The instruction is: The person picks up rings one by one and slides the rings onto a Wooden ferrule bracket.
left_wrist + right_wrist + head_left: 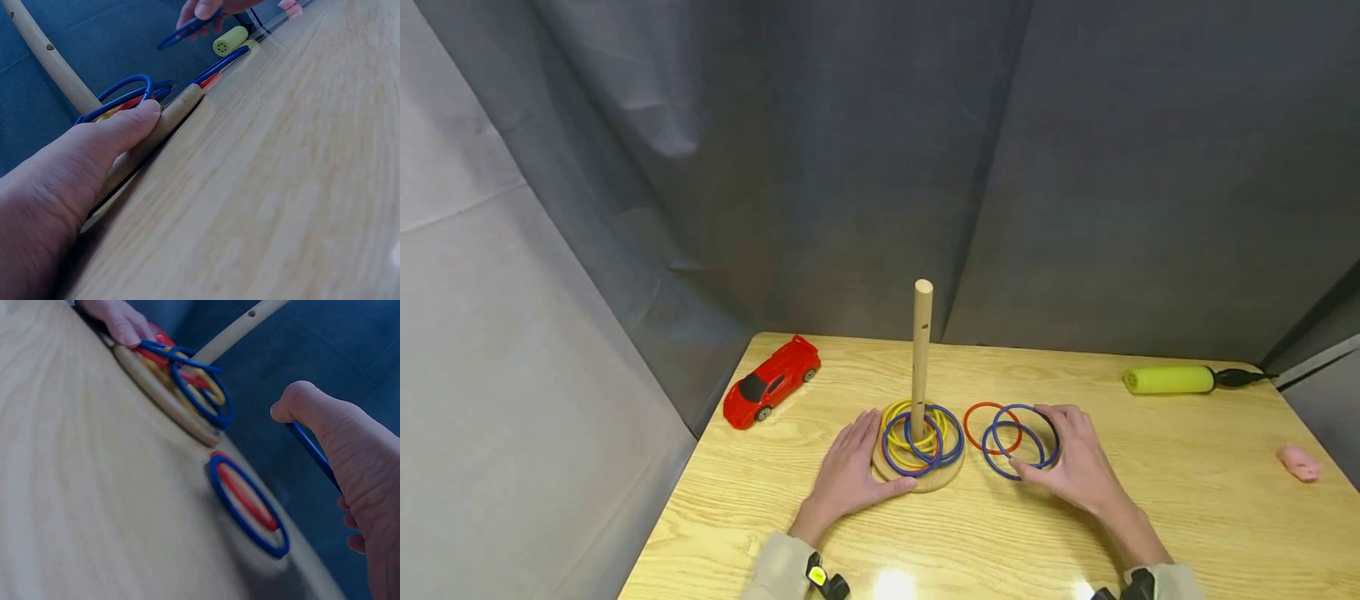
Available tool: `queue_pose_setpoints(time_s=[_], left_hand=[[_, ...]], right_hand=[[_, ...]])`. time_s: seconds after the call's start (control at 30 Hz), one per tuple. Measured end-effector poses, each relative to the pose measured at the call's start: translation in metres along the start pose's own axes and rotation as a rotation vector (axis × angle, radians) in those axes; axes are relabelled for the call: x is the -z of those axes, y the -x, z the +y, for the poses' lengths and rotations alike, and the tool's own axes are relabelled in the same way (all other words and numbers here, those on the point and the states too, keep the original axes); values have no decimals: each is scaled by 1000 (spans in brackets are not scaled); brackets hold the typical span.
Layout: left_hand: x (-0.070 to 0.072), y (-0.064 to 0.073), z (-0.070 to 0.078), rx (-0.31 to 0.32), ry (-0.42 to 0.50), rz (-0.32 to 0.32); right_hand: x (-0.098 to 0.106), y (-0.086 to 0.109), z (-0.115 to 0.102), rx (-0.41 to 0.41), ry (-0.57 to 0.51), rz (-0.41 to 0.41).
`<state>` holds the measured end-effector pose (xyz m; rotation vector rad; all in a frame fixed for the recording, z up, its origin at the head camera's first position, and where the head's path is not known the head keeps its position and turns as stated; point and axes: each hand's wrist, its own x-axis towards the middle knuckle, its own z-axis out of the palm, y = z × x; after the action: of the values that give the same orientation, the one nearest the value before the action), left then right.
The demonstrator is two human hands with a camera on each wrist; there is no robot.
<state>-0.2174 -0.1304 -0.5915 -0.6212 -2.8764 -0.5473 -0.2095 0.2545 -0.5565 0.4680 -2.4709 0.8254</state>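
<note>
My left hand (848,473) holds the round wooden base (942,477) of a peg stand at its left side, with the thumb along the front edge. Its wooden peg (921,350) stands upright. Several yellow, blue and red rings lie round the peg's foot; a blue ring (231,415) tilts there. My right hand (1070,462) pinches another blue ring (312,453) between thumb and fingers, above the table to the right of the stand. Beneath it, a blue ring (220,490) overlaps a red ring (967,425) on the table.
A red toy car (772,383) stands at the back left of the wooden table (985,550). At the back right lies a yellow-green cylinder (1168,380) with a black nozzle. A small pink lump (1298,463) sits near the right edge. Grey curtain (850,167) hangs behind.
</note>
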Motion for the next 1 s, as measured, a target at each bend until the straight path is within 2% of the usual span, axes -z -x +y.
queue_pose_setpoints(time_s=[0.27,0.5,0.7,1.0], left_hand=[[-2,-1,0,0,9,-2],[-1,-1,0,5,10,-9],[-1,-2,-1,-5,1,-3],[-2,-1,-1,9,2,-13]], right_hand=[[18,-19,-12,38,-1,-21],[30,-35,-26,112,-9,-8],[43,-47,-40,131,-2,-28],[60,-79,-60,220,-26,-12]])
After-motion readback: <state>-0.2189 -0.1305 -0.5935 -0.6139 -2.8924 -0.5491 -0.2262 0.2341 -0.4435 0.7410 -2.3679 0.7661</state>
